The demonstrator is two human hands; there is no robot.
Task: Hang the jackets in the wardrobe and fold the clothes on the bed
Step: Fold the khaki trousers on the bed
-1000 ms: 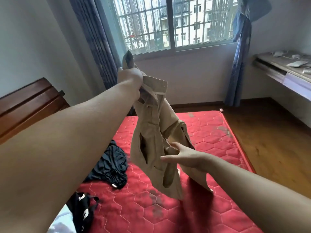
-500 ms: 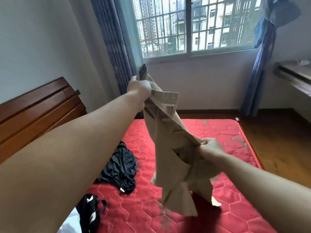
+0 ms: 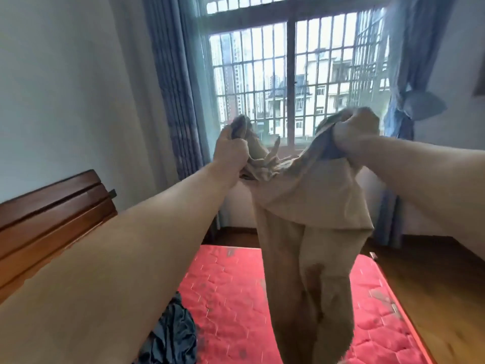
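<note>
Both the left hand [image 3: 231, 148] and the right hand [image 3: 349, 139] hold up the beige trousers [image 3: 309, 232] above the red mattress [image 3: 231, 298], fingers clamped on the waistband.

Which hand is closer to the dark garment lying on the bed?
Left. The left hand is raised above the dark garment's side of the bed; the right hand is raised farther across, gripping the beige garment.

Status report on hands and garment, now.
Left hand and right hand both grip the beige cloth garment, raised above the red quilted mattress. Dark crumpled garment below. Nothing blocking.
</note>
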